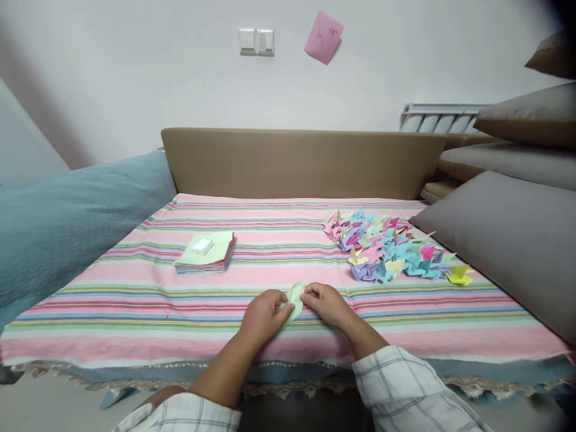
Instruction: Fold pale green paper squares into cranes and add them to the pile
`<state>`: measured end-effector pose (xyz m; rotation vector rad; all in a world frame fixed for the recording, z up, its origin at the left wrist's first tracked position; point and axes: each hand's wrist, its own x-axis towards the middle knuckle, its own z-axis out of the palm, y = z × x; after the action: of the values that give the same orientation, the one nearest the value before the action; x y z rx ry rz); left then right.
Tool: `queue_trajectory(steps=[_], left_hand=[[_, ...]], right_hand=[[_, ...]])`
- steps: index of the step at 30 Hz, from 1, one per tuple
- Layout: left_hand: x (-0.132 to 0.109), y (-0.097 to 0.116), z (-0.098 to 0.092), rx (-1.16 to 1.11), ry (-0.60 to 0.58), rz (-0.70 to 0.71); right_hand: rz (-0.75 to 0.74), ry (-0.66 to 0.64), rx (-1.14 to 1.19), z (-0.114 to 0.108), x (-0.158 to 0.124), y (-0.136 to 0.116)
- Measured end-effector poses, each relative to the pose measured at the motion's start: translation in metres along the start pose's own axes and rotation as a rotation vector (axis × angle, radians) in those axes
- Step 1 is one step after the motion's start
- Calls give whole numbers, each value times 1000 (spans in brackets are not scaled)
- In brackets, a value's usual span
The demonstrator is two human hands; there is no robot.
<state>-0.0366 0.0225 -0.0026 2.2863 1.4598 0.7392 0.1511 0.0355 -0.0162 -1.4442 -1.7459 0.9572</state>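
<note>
My left hand (263, 315) and my right hand (327, 303) meet near the front edge of the striped bedsheet (135, 300). Both pinch a small pale green folded paper (294, 299) between their fingertips, pressing it on the cloth. To the right lies a heap of several folded paper cranes (389, 252) in pink, blue, yellow and purple. A stack of square coloured paper (207, 253) sits to the left, with a small white object (202, 245) on top.
A blue blanket (67, 222) is bunched at the left. Grey cushions (508, 240) lie stacked at the right. A tan headboard (301, 162) runs along the back. On the wall are light switches (256, 41) and a pink note (323, 36).
</note>
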Motion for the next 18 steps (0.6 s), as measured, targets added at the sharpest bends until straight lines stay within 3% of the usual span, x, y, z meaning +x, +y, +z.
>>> queue_trajectory(steps=[6, 11, 18], left_hand=[[9, -6, 2, -290, 26, -214], [16, -11, 8, -337, 40, -119], [16, -13, 14, -430, -16, -251]], right_hand=[[36, -10, 156, 5, 0, -5], [3, -54, 217, 6, -1, -6], [73, -52, 382, 12, 1, -6]])
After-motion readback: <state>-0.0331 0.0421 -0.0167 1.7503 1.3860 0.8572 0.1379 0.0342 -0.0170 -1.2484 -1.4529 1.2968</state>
